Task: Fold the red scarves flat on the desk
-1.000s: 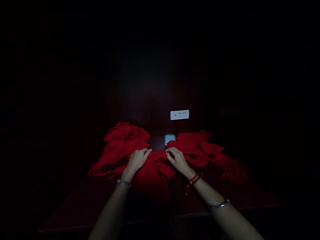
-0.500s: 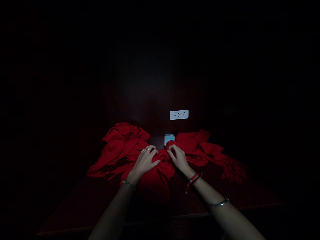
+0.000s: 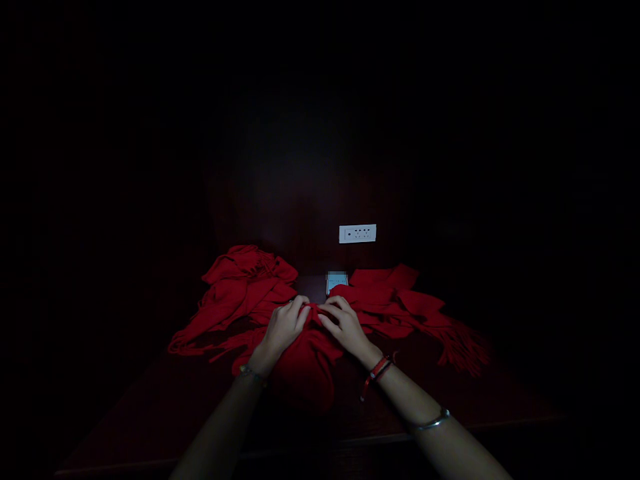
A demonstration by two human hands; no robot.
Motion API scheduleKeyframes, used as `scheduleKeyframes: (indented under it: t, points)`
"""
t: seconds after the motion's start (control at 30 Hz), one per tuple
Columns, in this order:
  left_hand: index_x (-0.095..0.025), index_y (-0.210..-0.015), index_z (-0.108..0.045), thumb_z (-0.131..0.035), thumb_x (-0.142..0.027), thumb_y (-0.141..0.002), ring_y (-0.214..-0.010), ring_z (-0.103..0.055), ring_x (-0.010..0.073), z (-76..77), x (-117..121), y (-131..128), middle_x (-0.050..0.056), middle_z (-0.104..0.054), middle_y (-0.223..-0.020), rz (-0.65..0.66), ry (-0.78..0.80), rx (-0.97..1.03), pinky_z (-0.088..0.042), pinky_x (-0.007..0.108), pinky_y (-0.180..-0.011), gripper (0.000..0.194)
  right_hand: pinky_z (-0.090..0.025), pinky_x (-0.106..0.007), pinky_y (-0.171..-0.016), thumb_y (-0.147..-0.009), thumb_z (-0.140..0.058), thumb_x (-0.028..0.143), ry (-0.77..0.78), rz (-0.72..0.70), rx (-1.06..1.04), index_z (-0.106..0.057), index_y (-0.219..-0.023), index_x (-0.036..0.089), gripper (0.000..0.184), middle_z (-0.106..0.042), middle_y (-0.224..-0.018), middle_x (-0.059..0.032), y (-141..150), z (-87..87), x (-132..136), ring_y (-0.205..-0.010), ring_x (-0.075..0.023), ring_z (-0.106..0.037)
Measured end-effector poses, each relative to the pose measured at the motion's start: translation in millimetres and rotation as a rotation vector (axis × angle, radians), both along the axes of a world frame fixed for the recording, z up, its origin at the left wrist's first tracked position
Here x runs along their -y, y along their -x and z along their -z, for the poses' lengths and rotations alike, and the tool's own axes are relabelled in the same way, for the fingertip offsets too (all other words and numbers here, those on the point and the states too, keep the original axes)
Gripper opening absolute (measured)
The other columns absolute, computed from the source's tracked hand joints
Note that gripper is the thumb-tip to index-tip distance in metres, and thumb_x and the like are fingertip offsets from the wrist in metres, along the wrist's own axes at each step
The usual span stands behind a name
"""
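Note:
A red scarf (image 3: pixel 306 373) lies bunched on the dark table, its near part hanging in a rounded fold between my wrists. My left hand (image 3: pixel 284 330) pinches the gathered cloth at the middle, thumb against fingers. Close beside it, my right hand (image 3: pixel 349 331) has its thumb and fingers closed on the same raised bit of scarf. A heap of red fringed cloth (image 3: pixel 245 293) spreads to the left, and more red fringed cloth (image 3: pixel 415 310) stretches to the right. Whether all of it is one piece I cannot tell.
Behind my hands a phone-like device (image 3: pixel 337 281) with a lit screen lies partly covered by the red cloth. A white socket panel (image 3: pixel 357 233) is on the dark wall. The table's front edge (image 3: pixel 370 440) runs below my forearms. Darkness hides the sides.
My left hand's fingers have closed from a looser spread into a pinch on the scarf. My right hand has come slightly nearer to it, and the cloth between them is drawn together.

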State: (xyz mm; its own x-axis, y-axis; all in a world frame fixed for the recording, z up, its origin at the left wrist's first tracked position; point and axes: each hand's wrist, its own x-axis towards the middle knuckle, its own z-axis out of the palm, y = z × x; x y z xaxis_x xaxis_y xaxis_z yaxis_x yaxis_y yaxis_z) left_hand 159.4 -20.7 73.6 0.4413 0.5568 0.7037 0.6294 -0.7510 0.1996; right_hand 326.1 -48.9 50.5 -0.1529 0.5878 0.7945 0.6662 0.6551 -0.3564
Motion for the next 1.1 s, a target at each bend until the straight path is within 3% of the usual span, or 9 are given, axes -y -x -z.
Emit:
scheduleKeyframes:
  t: [0.2,0.4,0.5,0.6,0.67,0.77,0.87,1.0,1.1]
  points:
    - [-0.019,-0.089,-0.049,-0.034,-0.025,-0.084,-0.069,-0.061,0.0153,-3.5,3.5,1.1,0.004,-0.063,-0.080,-0.007,-0.046,-0.006,-0.045,0.023,-0.065,0.016,-0.042,-0.032,-0.077,-0.084,-0.040,0.022,0.035,0.025,-0.036,-0.061,-0.092,0.019,0.023,-0.061,-0.088,-0.0067,1.0,0.4,-5.7,-0.083,-0.0172,-0.054]
    - [-0.019,-0.088,-0.048,-0.033,-0.029,-0.084,-0.070,-0.061,0.0150,-10.1,-1.0,13.1,0.003,-0.062,-0.078,-0.100,-0.062,0.111,-0.044,0.023,-0.065,0.018,-0.041,-0.027,-0.075,-0.085,-0.036,0.025,0.039,-0.006,-0.195,-0.059,-0.086,0.018,0.023,-0.061,-0.084,-0.0057,-0.4,-23.0,0.1,-0.080,-0.0156,-0.054]
    - [-0.019,-0.087,-0.048,-0.034,-0.030,-0.084,-0.068,-0.060,0.0148,-15.3,-7.9,24.4,0.003,-0.061,-0.076,-0.172,-0.073,0.207,-0.042,0.022,-0.062,0.018,-0.040,-0.023,-0.064,-0.085,-0.036,0.031,0.199,-0.152,-0.069,-0.057,-0.080,0.017,0.026,-0.058,-0.074,-0.0015,-8.6,-42.3,-2.3,-0.070,-0.0130,-0.052]
    - [-0.019,-0.086,-0.047,-0.035,-0.030,-0.084,-0.067,-0.059,0.0150,-22.7,-13.3,35.9,0.003,-0.060,-0.074,-0.293,-0.093,0.379,-0.041,0.022,-0.061,0.017,-0.036,-0.020,-0.052,-0.080,-0.044,0.039,0.469,-0.361,0.178,-0.055,-0.072,0.016,0.027,-0.053,-0.064,0.0022,-28.3,-68.8,-5.2,-0.058,-0.0102,-0.047]
    - [-0.018,-0.085,-0.047,-0.035,-0.030,-0.083,-0.066,-0.058,0.0154,-27.6,-16.6,44.2,0.003,-0.058,-0.072,-0.396,-0.088,0.468,-0.041,0.022,-0.060,0.017,-0.034,-0.019,-0.048,-0.075,-0.051,0.043,0.624,-0.397,0.297,-0.055,-0.069,0.015,0.029,-0.051,-0.060,0.0032,-48.9,-89.2,-4.9,-0.053,-0.0092,-0.044]
    - [-0.018,-0.087,-0.047,-0.037,-0.030,-0.082,-0.068,-0.057,0.0171,-31.1,-22.7,58.0,0.004,-0.058,-0.074,-0.550,-0.064,0.549,-0.040,0.024,-0.062,0.016,-0.033,-0.019,-0.047,-0.073,-0.052,0.044,0.673,-0.260,0.461,-0.058,-0.067,0.015,0.030,-0.053,-0.059,0.0022,-89.7,-118.1,-2.1,-0.052,-0.0091,-0.044]
    - [-0.019,-0.090,-0.048,-0.038,-0.031,-0.081,-0.068,-0.056,0.0198,-28.6,-30.2,72.7,0.006,-0.057,-0.074,-0.722,0.011,0.608,-0.041,0.028,-0.063,0.018,-0.034,-0.021,-0.050,-0.072,-0.054,0.033,0.552,0.066,0.619,-0.060,-0.065,0.016,0.019,-0.057,-0.061,-0.0009,-137.5,-137.5,0.1,-0.053,-0.0103,-0.048]
    - [-0.018,-0.096,-0.049,-0.038,-0.035,-0.080,-0.066,-0.056,0.0257,-20.9,-39.7,92.6,0.010,-0.057,-0.072,-0.926,0.197,0.601,-0.042,0.036,-0.059,0.026,-0.033,-0.023,-0.050,-0.075,-0.047,0.019,0.427,0.560,0.706,-0.061,-0.075,0.015,0.015,-0.061,-0.068,-0.0074,-190.0,-145.0,2.2,-0.056,-0.0142,-0.054]
    - [-0.014,-0.101,-0.049,-0.037,-0.032,-0.079,-0.073,-0.056,0.0323,-17.2,-45.2,100.9,0.017,-0.058,-0.080,-1.016,0.393,0.497,-0.042,0.041,-0.057,0.031,-0.034,-0.024,-0.052,-0.078,-0.041,0.017,0.357,0.697,0.682,-0.060,-0.082,0.015,0.019,-0.062,-0.074,-0.0102,-198.3,-140.0,3.2,-0.062,-0.0165,-0.057]
